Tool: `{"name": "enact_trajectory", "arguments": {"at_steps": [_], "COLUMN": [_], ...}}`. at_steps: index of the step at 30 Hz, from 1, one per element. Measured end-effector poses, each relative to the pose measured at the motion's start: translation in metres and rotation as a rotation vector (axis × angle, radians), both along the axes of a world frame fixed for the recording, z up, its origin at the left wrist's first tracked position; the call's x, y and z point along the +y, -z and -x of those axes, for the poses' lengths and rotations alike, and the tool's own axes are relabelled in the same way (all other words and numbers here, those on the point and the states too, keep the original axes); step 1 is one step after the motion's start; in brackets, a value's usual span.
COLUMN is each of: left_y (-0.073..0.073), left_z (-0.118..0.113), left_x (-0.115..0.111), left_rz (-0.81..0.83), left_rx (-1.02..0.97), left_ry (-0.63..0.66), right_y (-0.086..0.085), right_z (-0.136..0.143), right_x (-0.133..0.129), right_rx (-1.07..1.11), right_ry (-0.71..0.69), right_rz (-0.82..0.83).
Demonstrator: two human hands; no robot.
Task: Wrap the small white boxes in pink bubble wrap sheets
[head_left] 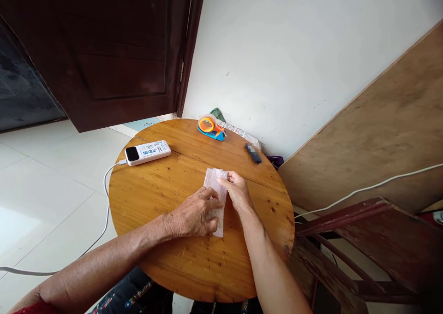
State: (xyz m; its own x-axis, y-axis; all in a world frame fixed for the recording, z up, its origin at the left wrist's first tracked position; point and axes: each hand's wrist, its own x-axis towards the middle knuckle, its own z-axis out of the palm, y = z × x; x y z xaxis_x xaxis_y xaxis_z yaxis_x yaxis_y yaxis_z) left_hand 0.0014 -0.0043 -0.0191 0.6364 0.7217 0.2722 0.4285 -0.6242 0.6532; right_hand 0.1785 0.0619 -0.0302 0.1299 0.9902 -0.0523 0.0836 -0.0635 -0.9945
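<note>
A narrow piece of clear bubble wrap [212, 177] lies lengthwise on the round wooden table [155, 189]. At its upper right edge, my right hand [237, 189] pinches the film, with the thumb on top and the fingers behind. My left hand [199, 211] reaches across the middle of the wrap from the left. Its fingers are bent and apart, and they rest over the surface without a visible grip. Part of the wrap is hidden under this hand.
A white device with a black screen [148, 153] and a plugged-in cable [107, 194] is at the table's left. A tape dispenser [212, 127] stands at the back; a dark blurred object [253, 153] lies to its right. A wooden chair [346, 240] is at the right.
</note>
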Motion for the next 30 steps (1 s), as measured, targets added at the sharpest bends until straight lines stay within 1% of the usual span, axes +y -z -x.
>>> {"name": "enact_trajectory", "arguments": {"at_steps": [2, 4, 8, 10, 12, 14, 16, 18, 20, 22, 26, 28, 30], "left_y": [0.000, 0.000, -0.002, -0.006, -0.012, -0.019, -0.025, -0.028, -0.027, -0.021, -0.005, 0.001, 0.006], "left_z": [0.000, 0.001, 0.001, 0.001, 0.002, 0.003, 0.004, 0.004, 0.002, 0.000, -0.005, -0.005, -0.005], "left_x": [-0.001, -0.001, 0.000, 0.001, 0.001, -0.002, -0.006, -0.011, -0.015, -0.017, -0.015, -0.015, -0.015], "left_rz": [0.006, 0.005, 0.022, 0.031, 0.008, -0.054, -0.116, -0.124, -0.079, -0.028, 0.018, 0.023, 0.022], "left_rx": [-0.003, -0.017, -0.012, 0.011, 0.064, 0.151, 0.249, 0.315, 0.320, 0.265, 0.156, 0.130, 0.117], "left_ry": [0.005, 0.005, 0.008, 0.004, -0.022, -0.066, -0.106, -0.139, -0.171, -0.216, -0.287, -0.316, -0.362], "right_y": [0.005, 0.007, 0.006, 0.005, 0.007, 0.010, 0.013, 0.014, 0.013, 0.009, -0.006, -0.018, -0.030], "right_z": [0.003, 0.004, 0.004, 0.005, 0.005, 0.006, 0.006, 0.007, 0.008, 0.008, 0.008, 0.008, 0.008], "right_x": [-0.002, -0.006, -0.012, -0.012, -0.010, -0.008, -0.006, -0.005, -0.005, -0.006, -0.010, -0.016, -0.028], "right_rx": [0.008, 0.013, 0.012, -0.027, -0.079, -0.109, -0.105, -0.088, -0.064, -0.032, -0.003, -0.056, -0.178], "right_ry": [0.018, 0.007, -0.071, -0.076, -0.046, -0.012, 0.008, 0.024, 0.026, 0.003, -0.070, -0.124, -0.181], "right_rz": [-0.049, -0.069, -0.054, -0.059, -0.078, -0.094, -0.106, -0.130, -0.159, -0.174, -0.220, -0.254, -0.286]}}
